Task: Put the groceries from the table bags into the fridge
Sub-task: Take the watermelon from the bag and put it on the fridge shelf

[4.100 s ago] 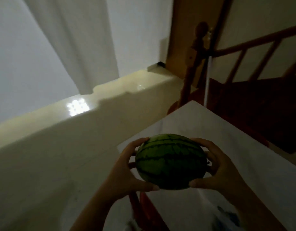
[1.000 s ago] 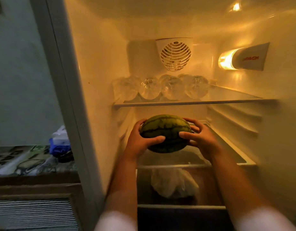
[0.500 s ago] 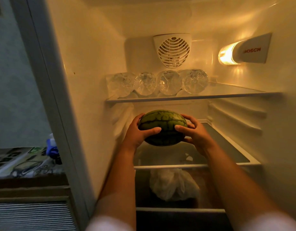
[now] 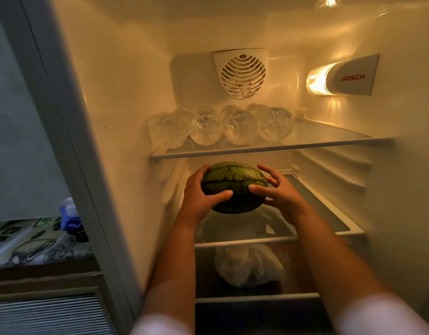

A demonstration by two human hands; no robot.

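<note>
Melon (image 4: pixel 234 187) is held between both hands, left (image 4: pixel 201 197) and right (image 4: pixel 278 192), over the middle shelf (image 4: pixel 329 213); if released carelessly, it could be rolled off the glass

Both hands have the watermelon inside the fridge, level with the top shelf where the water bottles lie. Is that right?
Not quite. The head view shows both hands, left and right, holding the watermelon inside the fridge, but below the top shelf with the bottles, over the next shelf down.
</note>
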